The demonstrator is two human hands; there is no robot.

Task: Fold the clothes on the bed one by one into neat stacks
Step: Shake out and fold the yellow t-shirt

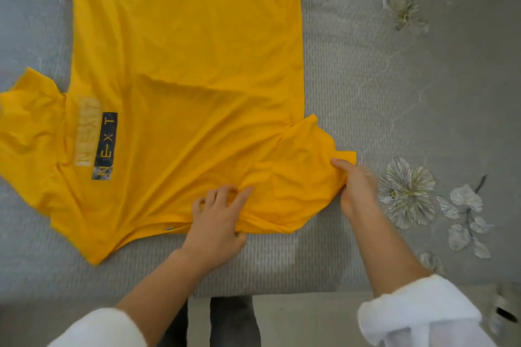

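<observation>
A yellow T-shirt (pixel 180 70) lies spread on the grey bedspread (pixel 352 70), its hem towards the far side and its shoulders towards me. A dark printed strip with letters (pixel 105 146) shows near the left sleeve. My left hand (pixel 218 222) grips a bunch of the fabric at the near edge, around the neckline. My right hand (pixel 356 189) pinches the end of the right sleeve (pixel 307 160), which is creased and partly drawn over the body. The left sleeve (pixel 25 121) lies out flat at the far left.
The bedspread carries pale embroidered flowers (pixel 406 191) along its right side. The near edge of the bed (pixel 282 294) runs just below my forearms, with the floor and my legs under it. No other clothes are in view.
</observation>
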